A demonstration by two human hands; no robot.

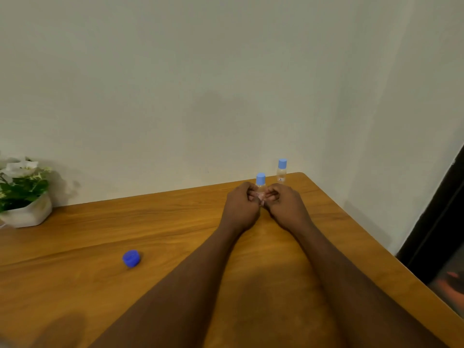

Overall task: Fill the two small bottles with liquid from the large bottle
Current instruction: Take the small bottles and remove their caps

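Note:
Two small clear bottles with light blue caps stand at the far right of the wooden table (163, 222). The nearer small bottle (260, 183) is held between both hands: my left hand (241, 207) grips its left side and my right hand (285, 205) grips its right side, fingers curled round its body. Only its cap and neck show above my fingers. The second small bottle (282, 171) stands upright just behind and to the right, free of my hands. A loose dark blue cap (131, 258) lies on the table to the left. The large bottle is not in view.
A white pot with green and white flowers (23, 192) stands at the far left by the wall. The table's right edge runs diagonally near my right arm, with a dark doorway (442, 222) beyond it.

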